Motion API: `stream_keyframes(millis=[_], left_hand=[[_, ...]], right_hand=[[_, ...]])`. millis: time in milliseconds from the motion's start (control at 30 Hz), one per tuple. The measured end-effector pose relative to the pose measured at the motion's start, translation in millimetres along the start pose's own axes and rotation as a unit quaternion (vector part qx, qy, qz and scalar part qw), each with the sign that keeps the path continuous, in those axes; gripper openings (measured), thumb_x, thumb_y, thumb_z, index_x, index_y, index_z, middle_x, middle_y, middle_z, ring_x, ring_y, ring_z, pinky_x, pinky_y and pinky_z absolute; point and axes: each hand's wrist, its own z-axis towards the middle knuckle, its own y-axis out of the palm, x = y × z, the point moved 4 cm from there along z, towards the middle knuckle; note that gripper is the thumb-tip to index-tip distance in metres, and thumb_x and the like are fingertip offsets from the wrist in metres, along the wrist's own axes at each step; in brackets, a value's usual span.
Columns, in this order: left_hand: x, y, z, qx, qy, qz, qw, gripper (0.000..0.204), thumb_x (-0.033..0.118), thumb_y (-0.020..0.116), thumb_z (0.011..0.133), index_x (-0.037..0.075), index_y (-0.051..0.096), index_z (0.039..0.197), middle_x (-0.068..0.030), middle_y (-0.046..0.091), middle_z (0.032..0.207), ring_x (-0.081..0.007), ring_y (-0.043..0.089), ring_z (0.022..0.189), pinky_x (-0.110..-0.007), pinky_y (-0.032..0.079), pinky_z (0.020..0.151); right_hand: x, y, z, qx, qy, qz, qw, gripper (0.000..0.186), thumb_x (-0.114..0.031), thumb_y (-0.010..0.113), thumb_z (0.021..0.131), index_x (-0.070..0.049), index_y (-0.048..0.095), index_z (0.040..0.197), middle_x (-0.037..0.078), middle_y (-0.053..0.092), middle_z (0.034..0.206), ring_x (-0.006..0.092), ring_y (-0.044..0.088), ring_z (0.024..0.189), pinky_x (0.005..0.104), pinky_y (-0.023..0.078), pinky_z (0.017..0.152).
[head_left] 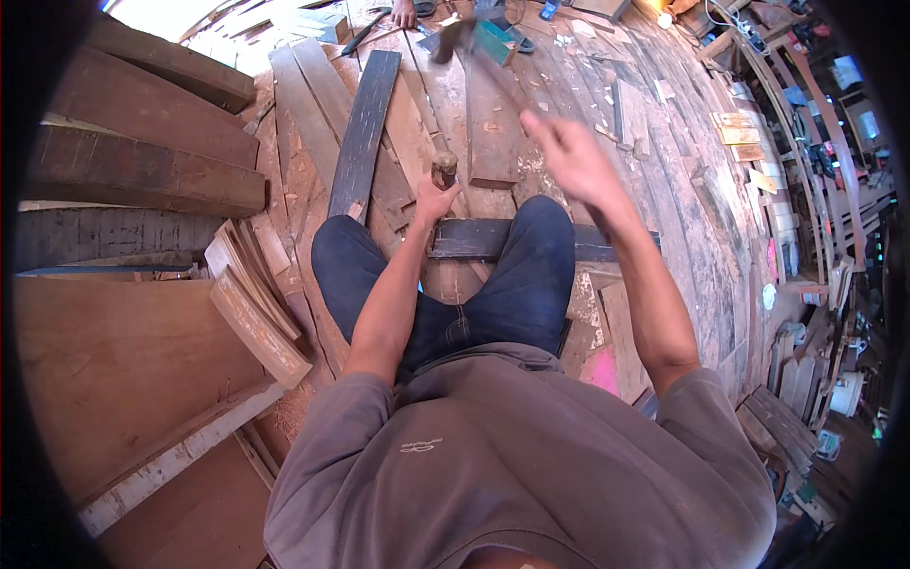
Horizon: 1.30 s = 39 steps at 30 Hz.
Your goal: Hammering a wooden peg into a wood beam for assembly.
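My right hand (pixel 573 163) is raised on the right, closed around the handle of a hammer (pixel 498 78). The hammer's dark head is up at the far middle and smeared by motion. Between my knees, my left hand (pixel 436 201) is wrapped round a chisel (pixel 444 169), its wooden handle end pointing up at me. The hand and handle hide the chisel's blade. Just below that hand a dark, weathered board (pixel 474 239) lies crosswise, passing under my right leg. The hammer head is well apart from the chisel.
A long dark plank (pixel 368 128) runs away from my left knee. Thick beams (pixel 142 171) and a plywood panel (pixel 123 360) stand at the left. Beyond are a brown board (pixel 491 133) and another person's foot (pixel 404 13). Cluttered shelving (pixel 839 161) lines the right.
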Motion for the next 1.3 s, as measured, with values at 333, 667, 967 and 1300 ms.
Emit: stream_keyframes(millis=[333,667,967,1300], left_hand=[[-3,5,-26,-0.016,0.024,0.037,0.999,0.022,0.009,0.070,0.071,-0.001,0.061,0.089,-0.0047,0.061,0.072,-0.0130,0.055,0.067,-0.034,0.048,0.063],[2,5,-17,-0.011,0.007,0.001,1.000,0.026,0.012,0.073,0.070,-0.001,0.058,0.087,-0.0031,0.060,0.068,-0.0125,0.056,0.060,-0.030,0.047,0.057],[-2,-21,-25,0.065,0.028,-0.004,0.997,0.017,0.010,0.071,0.072,0.000,0.057,0.076,-0.0020,0.058,0.063,-0.0123,0.056,0.057,-0.029,0.046,0.055],[-1,-56,-50,0.119,0.012,-0.170,0.978,0.010,-0.002,0.064,0.073,-0.001,0.055,0.078,-0.0044,0.056,0.063,-0.0120,0.054,0.050,-0.025,0.043,0.048]], right_hand=[[40,80,-52,-0.139,0.191,0.028,0.971,0.049,-0.038,0.043,0.097,0.006,0.056,0.079,0.018,0.054,0.053,0.0247,0.051,0.035,0.0371,0.040,0.035],[32,-20,-73,0.004,0.286,0.255,0.924,0.046,-0.050,0.049,0.094,-0.009,0.045,0.074,-0.005,0.034,0.053,0.0045,0.027,0.035,0.0232,0.019,0.030],[54,6,-91,-0.044,0.308,0.217,0.925,0.049,-0.046,0.049,0.095,-0.004,0.046,0.071,-0.002,0.038,0.051,0.0075,0.033,0.035,0.0260,0.023,0.031],[57,30,-102,-0.084,0.308,0.220,0.922,0.046,-0.047,0.050,0.094,-0.008,0.042,0.070,-0.004,0.036,0.052,0.0046,0.030,0.035,0.0227,0.022,0.030]])
